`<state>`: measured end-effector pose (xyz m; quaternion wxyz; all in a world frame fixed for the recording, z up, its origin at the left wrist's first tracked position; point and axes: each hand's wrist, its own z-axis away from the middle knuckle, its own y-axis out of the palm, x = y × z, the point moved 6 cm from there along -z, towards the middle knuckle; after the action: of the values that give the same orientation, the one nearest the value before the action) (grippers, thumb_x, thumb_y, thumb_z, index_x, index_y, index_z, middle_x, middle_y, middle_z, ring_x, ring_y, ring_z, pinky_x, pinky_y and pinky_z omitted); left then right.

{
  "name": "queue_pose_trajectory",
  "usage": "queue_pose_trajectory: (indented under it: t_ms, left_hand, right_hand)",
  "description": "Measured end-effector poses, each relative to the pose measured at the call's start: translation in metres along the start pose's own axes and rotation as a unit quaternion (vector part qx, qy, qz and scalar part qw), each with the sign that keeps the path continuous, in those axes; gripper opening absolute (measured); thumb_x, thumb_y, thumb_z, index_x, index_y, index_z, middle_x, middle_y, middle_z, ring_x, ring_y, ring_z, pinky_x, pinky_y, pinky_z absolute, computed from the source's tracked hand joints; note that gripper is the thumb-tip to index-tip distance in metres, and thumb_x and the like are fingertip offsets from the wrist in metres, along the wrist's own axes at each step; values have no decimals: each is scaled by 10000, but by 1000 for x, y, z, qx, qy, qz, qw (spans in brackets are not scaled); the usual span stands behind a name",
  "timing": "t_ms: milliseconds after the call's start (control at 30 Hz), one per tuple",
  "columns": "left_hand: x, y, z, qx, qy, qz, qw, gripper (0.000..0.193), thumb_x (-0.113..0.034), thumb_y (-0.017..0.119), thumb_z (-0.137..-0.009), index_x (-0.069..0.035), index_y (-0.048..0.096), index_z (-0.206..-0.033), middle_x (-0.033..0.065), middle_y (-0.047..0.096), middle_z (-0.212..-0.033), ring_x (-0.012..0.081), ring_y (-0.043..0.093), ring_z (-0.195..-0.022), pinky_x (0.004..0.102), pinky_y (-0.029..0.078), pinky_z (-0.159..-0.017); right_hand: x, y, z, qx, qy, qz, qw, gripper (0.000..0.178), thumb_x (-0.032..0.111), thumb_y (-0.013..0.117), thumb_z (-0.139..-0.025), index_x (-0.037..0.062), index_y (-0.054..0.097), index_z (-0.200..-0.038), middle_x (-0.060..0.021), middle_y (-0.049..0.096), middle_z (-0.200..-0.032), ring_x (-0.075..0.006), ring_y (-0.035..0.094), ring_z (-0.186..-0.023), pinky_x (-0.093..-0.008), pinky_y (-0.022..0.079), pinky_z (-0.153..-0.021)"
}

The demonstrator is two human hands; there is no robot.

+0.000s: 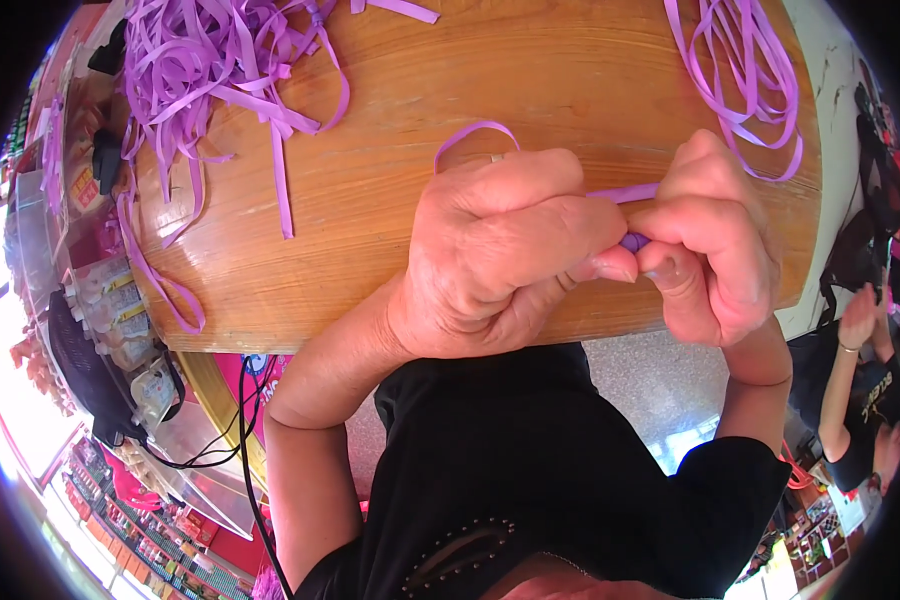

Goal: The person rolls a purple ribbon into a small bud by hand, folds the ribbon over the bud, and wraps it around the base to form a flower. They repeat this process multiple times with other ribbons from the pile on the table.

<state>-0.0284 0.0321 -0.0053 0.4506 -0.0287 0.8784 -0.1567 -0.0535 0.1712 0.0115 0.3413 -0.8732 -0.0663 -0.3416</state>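
Above the near edge of the table, my left hand and my right hand meet, both closed in a pinch. Between their fingertips shows a small purple knot in a ribbon. A flat stretch of the same purple ribbon runs from one fist to the other, and a loop of it rises behind my left hand. The rest of the ribbon is hidden inside my fingers.
A tangled heap of purple ribbons lies at the table's far left, with loose ends trailing toward me. Looped purple ribbons lie far right on the wooden table. Black cables hang at the left; another person is at the right.
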Motion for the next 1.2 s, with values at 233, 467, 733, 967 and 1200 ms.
queue_pose_trajectory:
  t_ms: [233,467,733,967,1200]
  left_hand:
    - [0,0,2,-1,32,-26,999,213,-165,729,-758,-6,651,-876,54,537,-710,172,433,-547,296,350,-509]
    - [1,-4,-2,36,17,-26,999,196,-160,727,-746,-5,659,-846,50,503,-687,180,431,-559,301,352,-516]
    - [6,0,0,17,16,29,999,195,-173,703,-785,-3,641,-858,50,563,-711,175,430,-571,293,360,-531]
    - [9,-5,-6,-29,-5,-10,1000,117,-98,722,-767,-40,636,-821,34,572,-694,160,482,-535,274,375,-475]
    - [9,-6,-4,-46,-12,5,999,139,-66,724,-757,-26,627,-847,39,602,-729,157,476,-551,283,377,-486]
  right_hand:
    - [-10,4,2,-10,62,-79,995,170,127,694,-810,3,581,-783,-64,510,-663,-176,443,-552,-280,348,-482]
    - [-20,17,11,36,243,-259,934,216,185,606,-904,14,585,-775,-49,521,-641,-135,459,-573,-253,364,-527]
    - [-23,21,15,13,328,-407,852,273,238,574,-935,10,594,-784,-10,583,-706,-78,496,-647,-206,389,-583]
    - [-24,9,10,32,266,-262,927,354,328,740,-788,6,622,-878,-56,593,-729,-93,518,-606,-222,395,-519]
    - [-8,-4,-1,-27,93,-42,994,447,85,806,-674,-35,590,-1048,-65,568,-826,-134,527,-683,-246,409,-555]
